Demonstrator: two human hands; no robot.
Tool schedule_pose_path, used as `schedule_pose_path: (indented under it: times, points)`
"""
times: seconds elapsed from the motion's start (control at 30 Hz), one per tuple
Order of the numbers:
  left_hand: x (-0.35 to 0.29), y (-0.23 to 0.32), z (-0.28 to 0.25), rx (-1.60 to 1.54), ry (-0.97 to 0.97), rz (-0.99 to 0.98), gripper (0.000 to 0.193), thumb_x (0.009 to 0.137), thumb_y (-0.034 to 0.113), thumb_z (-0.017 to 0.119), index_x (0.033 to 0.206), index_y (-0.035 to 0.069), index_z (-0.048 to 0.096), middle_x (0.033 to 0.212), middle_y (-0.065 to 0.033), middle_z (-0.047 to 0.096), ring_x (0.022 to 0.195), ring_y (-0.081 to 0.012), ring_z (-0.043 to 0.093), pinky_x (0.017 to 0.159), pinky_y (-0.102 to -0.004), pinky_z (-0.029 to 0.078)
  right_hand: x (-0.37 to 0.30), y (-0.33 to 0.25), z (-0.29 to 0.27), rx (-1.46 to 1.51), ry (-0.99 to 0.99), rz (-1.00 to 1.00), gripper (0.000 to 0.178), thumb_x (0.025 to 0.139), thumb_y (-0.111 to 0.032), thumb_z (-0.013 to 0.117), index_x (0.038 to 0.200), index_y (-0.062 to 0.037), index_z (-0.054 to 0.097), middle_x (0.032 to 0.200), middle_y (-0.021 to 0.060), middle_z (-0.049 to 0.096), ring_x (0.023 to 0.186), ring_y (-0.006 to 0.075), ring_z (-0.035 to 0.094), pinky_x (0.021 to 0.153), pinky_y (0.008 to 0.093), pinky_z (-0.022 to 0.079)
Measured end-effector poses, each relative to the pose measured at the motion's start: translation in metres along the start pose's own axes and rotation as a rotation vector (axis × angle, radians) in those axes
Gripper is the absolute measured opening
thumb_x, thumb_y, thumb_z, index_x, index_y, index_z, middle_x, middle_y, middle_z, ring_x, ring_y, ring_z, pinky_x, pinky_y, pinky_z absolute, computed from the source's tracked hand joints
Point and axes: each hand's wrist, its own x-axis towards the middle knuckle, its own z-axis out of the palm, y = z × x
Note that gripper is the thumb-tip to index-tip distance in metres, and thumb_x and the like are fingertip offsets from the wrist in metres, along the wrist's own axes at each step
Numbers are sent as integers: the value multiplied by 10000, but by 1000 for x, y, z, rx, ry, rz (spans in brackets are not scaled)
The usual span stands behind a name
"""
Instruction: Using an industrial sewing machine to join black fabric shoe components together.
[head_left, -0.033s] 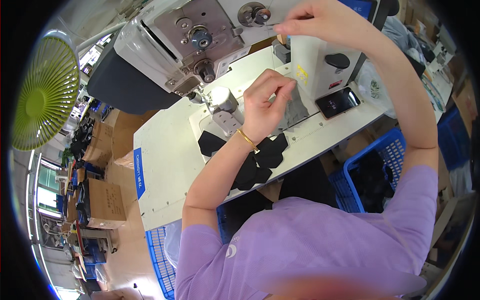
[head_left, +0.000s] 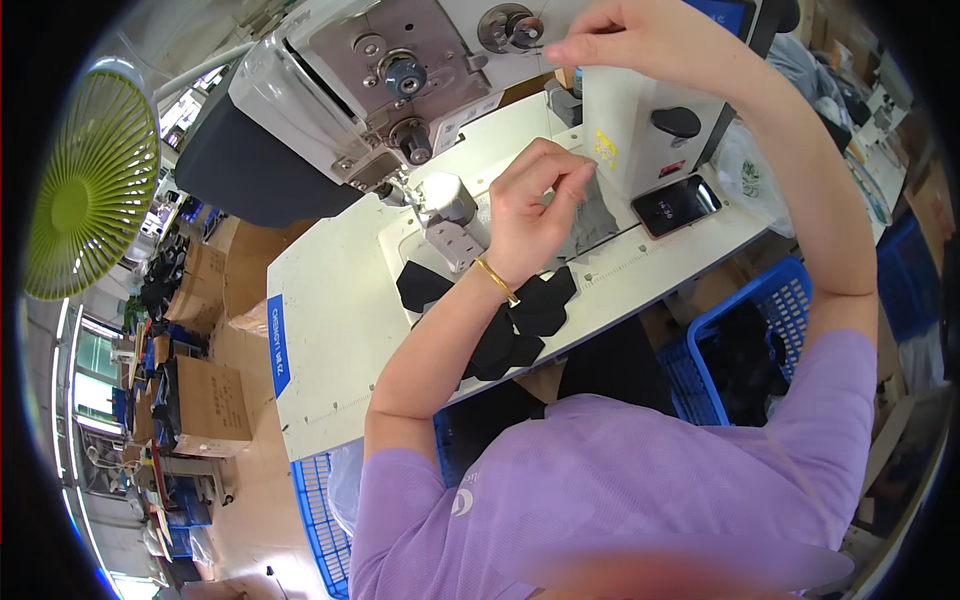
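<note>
Blue plastic crate (head_left: 745, 310) at four o'clock of the white sewing table (head_left: 330, 350) holds dark material, kind not discernible. Grey fabric piece (head_left: 592, 222), flat and creased, lies at table centre beside the sewing machine (head_left: 340, 90), with black cut pieces (head_left: 530, 310) stacked at six o'clock of it. Left hand (head_left: 535, 205) is closed, fingertips pinching the grey fabric piece; right hand (head_left: 640, 35), at twelve o'clock, is pinched shut, contents too small to tell.

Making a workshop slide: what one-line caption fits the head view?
Left hand pinches grey fabric at a sewing machine; right hand reaches to its top.
</note>
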Motion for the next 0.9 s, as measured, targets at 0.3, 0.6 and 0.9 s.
schedule_pose_path:
  times: [0.3,0.6,0.9]
  points:
    - [-18,2,48,-77,30,-15,47,854,6,641,869,27,681,822,-67,624,707,-174,637,635,-296,498,-3,0,8,-132,-110,3,272,876,-206,681,952,54,702,727,119,657,628,127,565,581,301,454]
    - [-148,44,114,-59,-1034,-93,427,834,263,697,1207,77,603,1428,-202,417,960,-359,654,809,-400,545,-87,171,185,-302,-180,-465,328,810,-348,721,855,-39,618,707,97,578,628,294,581,565,401,449]
    - [-190,40,-21,216,-271,-214,136,780,44,710,898,25,645,859,-108,639,736,-273,632,644,-341,530,-106,178,220,-393,171,-577,276,738,-198,764,938,-57,635,868,73,613,809,272,611,707,376,481]
